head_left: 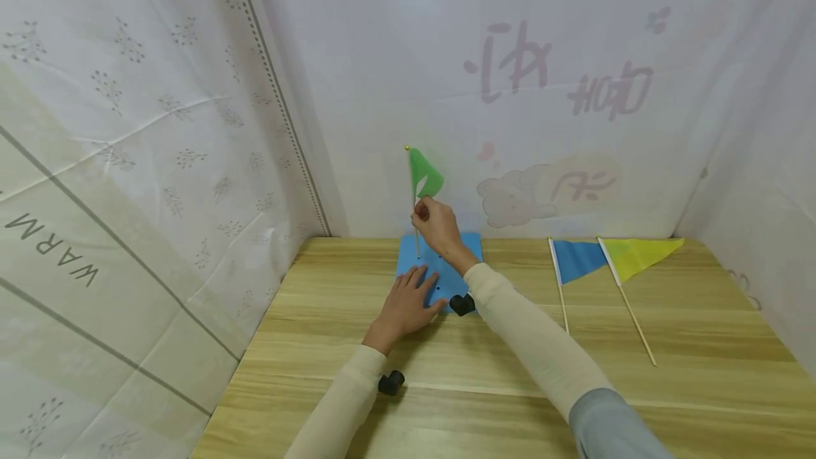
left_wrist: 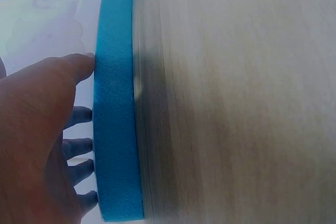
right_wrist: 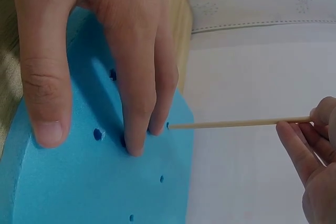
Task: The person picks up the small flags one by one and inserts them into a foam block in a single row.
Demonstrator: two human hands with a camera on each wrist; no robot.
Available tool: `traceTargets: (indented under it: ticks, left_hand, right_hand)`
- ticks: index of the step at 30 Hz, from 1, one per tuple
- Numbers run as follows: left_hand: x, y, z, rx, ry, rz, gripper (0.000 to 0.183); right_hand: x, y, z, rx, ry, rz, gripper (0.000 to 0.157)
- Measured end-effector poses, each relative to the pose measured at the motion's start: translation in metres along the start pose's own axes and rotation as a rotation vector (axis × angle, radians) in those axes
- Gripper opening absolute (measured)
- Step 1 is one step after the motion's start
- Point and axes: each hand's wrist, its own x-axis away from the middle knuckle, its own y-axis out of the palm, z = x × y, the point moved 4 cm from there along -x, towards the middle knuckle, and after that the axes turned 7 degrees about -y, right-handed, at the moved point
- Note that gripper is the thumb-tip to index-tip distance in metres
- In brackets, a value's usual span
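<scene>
On the table lies a blue foam board (head_left: 472,244) with several small holes in its top. My left hand (head_left: 408,301) rests on its front left part, fingers spread; in the left wrist view, the thumb and fingertips touch the face of the board (left_wrist: 116,103). A green pennant flag (head_left: 428,174) on a thin wooden stick stands nearly upright over the back left. My right hand (head_left: 440,225) pinches this stick just below the cloth. In the right wrist view, the lower end of the stick (right_wrist: 226,124) meets the board at a hole close beside my left fingertips.
To the right lie a blue pennant flag (head_left: 579,261) and a yellow pennant flag (head_left: 637,256), their sticks pointing toward the front. Printed white cloth (head_left: 382,91) hangs behind the wooden table (head_left: 510,381) and along its sides.
</scene>
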Motion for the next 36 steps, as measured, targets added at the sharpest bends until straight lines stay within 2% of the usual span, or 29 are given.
traceTargets:
  ticks: [11, 20, 29, 36]
  left_hand:
    - [-0.0002, -0.0004, 0.0005, -0.002, 0.001, 0.004, 0.068]
    - [0.0019, -0.0029, 0.0021, 0.002, 0.019, 0.033, 0.066]
    - [0.0021, -0.0035, 0.0032, 0.0, 0.026, 0.033, 0.066]
    - [0.0021, -0.0027, 0.0032, -0.007, 0.02, 0.034, 0.066]
  right_hand:
    - [0.0027, 0.0009, -0.0031, -0.02, -0.004, -0.022, 0.008]
    - [0.008, 0.0075, 0.0005, 0.002, 0.031, -0.093, 0.013]
    - [0.0078, 0.0056, 0.0028, 0.023, 0.049, -0.098, 0.015]
    - [0.0079, 0.0017, 0.004, 0.009, 0.028, -0.108, 0.014]
